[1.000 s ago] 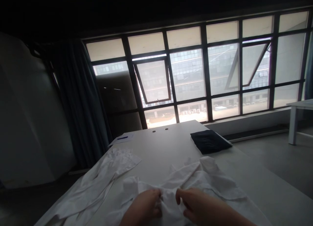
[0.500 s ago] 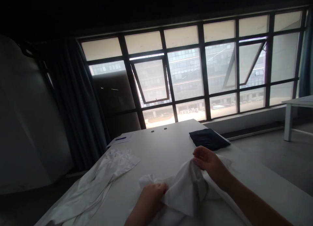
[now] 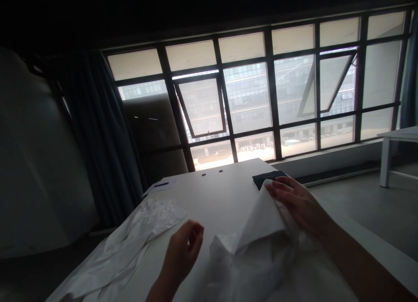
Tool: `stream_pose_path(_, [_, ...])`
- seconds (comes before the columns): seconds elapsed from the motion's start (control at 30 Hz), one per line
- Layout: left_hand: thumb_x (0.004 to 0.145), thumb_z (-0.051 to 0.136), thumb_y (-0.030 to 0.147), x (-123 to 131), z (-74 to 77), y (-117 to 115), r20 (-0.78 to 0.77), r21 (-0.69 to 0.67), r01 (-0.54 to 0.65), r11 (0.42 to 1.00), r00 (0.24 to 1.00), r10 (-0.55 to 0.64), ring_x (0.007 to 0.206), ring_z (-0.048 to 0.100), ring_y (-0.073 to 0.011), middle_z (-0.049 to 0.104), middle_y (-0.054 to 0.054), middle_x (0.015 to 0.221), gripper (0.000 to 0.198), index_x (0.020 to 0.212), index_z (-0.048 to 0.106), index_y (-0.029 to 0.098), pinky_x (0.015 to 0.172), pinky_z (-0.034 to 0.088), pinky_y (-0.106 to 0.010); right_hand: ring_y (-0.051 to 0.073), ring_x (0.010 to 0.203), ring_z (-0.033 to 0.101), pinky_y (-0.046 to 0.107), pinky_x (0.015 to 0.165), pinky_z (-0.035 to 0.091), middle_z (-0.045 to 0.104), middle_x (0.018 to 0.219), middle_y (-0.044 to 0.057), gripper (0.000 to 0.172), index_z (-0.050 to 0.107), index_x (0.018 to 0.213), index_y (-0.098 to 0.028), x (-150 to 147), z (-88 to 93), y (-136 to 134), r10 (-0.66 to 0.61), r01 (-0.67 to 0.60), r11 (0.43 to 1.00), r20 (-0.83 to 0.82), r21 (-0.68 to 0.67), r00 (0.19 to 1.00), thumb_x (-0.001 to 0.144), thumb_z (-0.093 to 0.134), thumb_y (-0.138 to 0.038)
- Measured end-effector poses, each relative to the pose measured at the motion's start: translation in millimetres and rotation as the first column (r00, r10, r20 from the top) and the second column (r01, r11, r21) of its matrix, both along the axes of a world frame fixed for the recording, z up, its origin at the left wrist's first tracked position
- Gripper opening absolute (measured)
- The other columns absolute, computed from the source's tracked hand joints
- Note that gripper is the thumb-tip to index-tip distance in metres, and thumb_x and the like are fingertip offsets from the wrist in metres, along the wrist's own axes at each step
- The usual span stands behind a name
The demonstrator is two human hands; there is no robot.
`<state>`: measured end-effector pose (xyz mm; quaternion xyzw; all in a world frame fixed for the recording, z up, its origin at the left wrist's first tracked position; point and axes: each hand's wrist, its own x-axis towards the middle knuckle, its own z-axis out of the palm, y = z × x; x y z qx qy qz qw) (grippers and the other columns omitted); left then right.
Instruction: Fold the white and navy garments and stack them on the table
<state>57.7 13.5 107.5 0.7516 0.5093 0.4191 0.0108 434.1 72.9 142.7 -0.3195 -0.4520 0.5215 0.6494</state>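
Observation:
A crumpled white shirt (image 3: 257, 245) lies on the white table (image 3: 215, 193) in front of me. My right hand (image 3: 297, 202) holds one corner of it, stretched out towards a folded dark garment (image 3: 266, 179) behind it. My left hand (image 3: 181, 247) hovers above the table just left of the shirt, fingers loosely curled with nothing in them.
A second white garment (image 3: 130, 241) sprawls along the table's left edge. A paper with a blue pen (image 3: 161, 186) lies at the far left corner. Large windows (image 3: 248, 97) face me, a dark curtain (image 3: 107, 132) hangs left, and another white table (image 3: 398, 141) stands at right.
My right hand has carried the shirt's corner farther away towards the dark garment. My left hand has let go of the cloth and lifted off it.

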Motion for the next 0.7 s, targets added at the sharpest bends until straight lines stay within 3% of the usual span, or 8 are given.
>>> stream_pose_path(0.1, [0.097,0.052,0.030,36.8,-14.6,-7.7,-0.202,-0.155,0.137,0.978,0.965,-0.167,0.066,0.062,-0.0125,0.066,0.002,0.080,0.011,0.093,0.062,0.025,0.063,0.050,-0.021,0.032,0.119,0.063,0.043,0.095,0.056,0.062,0.136,0.013,0.062,0.062,0.123,-0.023,-9.9,-20.3,7.6,0.101,-0.114,0.994,0.441,0.002,0.892,0.070,0.082,-0.049])
stream_pose_path(0.2, [0.088,0.064,0.034,70.4,-51.9,-7.5,-0.332,-0.311,0.152,0.938,0.907,-0.258,0.094,0.066,-0.0219,0.070,-0.004,0.103,0.017,0.104,0.065,0.027,0.085,0.052,-0.033,0.035,0.123,0.059,0.050,0.101,0.050,0.046,0.153,0.015,0.062,0.063,0.125,-0.024,-10.5,-47.4,15.2,0.041,-0.157,0.985,0.810,0.064,0.585,0.069,0.078,-0.047])
stream_pose_path(0.3, [0.069,0.083,0.053,89.9,-100.5,1.2,-0.337,-0.547,0.112,0.830,0.878,-0.341,0.130,0.051,-0.0361,0.051,-0.015,0.147,0.087,0.144,0.048,0.025,0.110,0.041,-0.045,0.037,0.121,0.058,0.051,0.102,0.045,0.045,0.150,0.019,0.059,0.064,0.120,-0.019,-8.0,-66.3,16.9,-0.069,-0.178,0.977,0.962,0.120,0.266,0.067,0.079,-0.039])
stream_pose_path(0.33, [0.069,0.082,0.054,92.7,-113.7,4.5,-0.342,-0.594,0.076,0.801,0.877,-0.337,0.135,0.046,-0.0374,0.045,-0.016,0.153,0.095,0.150,0.041,0.023,0.114,0.037,-0.046,0.036,0.115,0.061,0.049,0.099,0.047,0.050,0.143,0.020,0.056,0.065,0.115,-0.017,-7.7,-70.2,16.9,-0.075,-0.169,0.980,0.981,0.106,0.180,0.066,0.080,-0.039])
stream_pose_path(0.4, [0.078,0.076,0.048,93.7,-129.4,10.0,-0.364,-0.610,0.049,0.791,0.869,-0.335,0.136,0.044,-0.0344,0.046,-0.014,0.152,0.083,0.149,0.042,0.024,0.116,0.033,-0.044,0.034,0.107,0.062,0.045,0.093,0.048,0.055,0.132,0.021,0.052,0.066,0.107,-0.015,-7.8,-76.4,17.9,-0.081,-0.121,0.989,0.996,0.084,0.029,0.062,0.082,-0.036])
stream_pose_path(0.53, [0.092,0.053,0.022,84.3,-119.7,14.7,-0.479,-0.541,-0.040,0.840,0.835,-0.269,0.113,0.060,-0.0245,0.064,-0.009,0.127,0.027,0.117,0.063,0.026,0.099,0.044,-0.033,0.033,0.108,0.059,0.041,0.089,0.047,0.062,0.120,0.014,0.028,0.071,0.089,-0.019,-8.0,-88.3,26.6,-0.120,-0.088,0.990,0.987,0.111,-0.107,0.061,0.078,-0.020])
stream_pose_path(0.6, [0.090,0.051,0.017,75.8,-104.8,15.8,-0.524,-0.477,-0.090,0.874,0.828,-0.201,0.104,0.063,-0.0229,0.068,-0.008,0.116,0.022,0.106,0.065,0.024,0.090,0.046,-0.031,0.029,0.099,0.062,0.039,0.085,0.047,0.066,0.107,0.011,0.008,0.071,0.077,-0.019,-7.5,-91.7,31.7,-0.125,-0.113,0.987,0.988,0.114,-0.093,0.071,0.068,-0.015])
stream_pose_path(0.7, [0.084,0.054,0.014,57.5,-80.7,17.6,-0.537,-0.406,-0.166,0.899,0.839,-0.088,0.095,0.065,-0.0222,0.071,-0.005,0.101,0.017,0.095,0.064,0.023,0.080,0.044,-0.029,0.026,0.095,0.063,0.037,0.083,0.045,0.066,0.101,0.013,0.015,0.070,0.078,-0.018,-5.7,-87.9,35.0,-0.167,-0.120,0.980,0.985,0.161,-0.042,0.082,0.056,-0.013])
